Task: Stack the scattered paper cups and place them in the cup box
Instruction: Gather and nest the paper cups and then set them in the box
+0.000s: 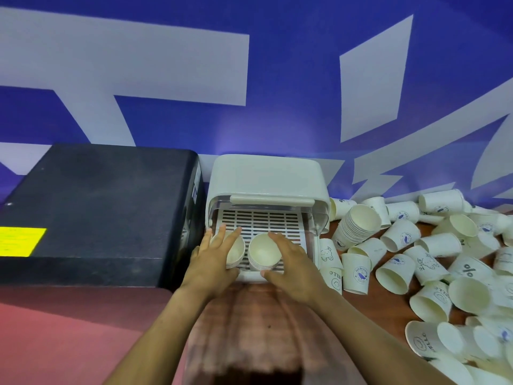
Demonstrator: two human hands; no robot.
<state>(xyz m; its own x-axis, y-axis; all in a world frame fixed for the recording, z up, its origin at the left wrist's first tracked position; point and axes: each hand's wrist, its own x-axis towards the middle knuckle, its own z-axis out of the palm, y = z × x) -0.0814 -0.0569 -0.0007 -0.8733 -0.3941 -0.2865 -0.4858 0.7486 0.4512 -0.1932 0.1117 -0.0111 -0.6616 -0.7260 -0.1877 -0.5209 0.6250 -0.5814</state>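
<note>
The white cup box (266, 176) stands against the blue wall with its clear front lid lifted, showing a slotted white tray (261, 220). Two stacks of paper cups stand upright at the tray's front: a left stack (236, 250) and a right stack (263, 250). My left hand (213, 259) rests on the left stack with fingers spread over its rim. My right hand (291, 262) touches the right stack's side, thumb along the tray's front edge. Many loose white paper cups (433, 262) lie scattered to the right, among them a long stack lying on its side (356, 227).
A large black case (97, 212) with a yellow label (19, 241) stands directly left of the cup box. The cups lie on a brown wooden table (369, 301). A reddish surface (69, 337) lies below the case at the lower left.
</note>
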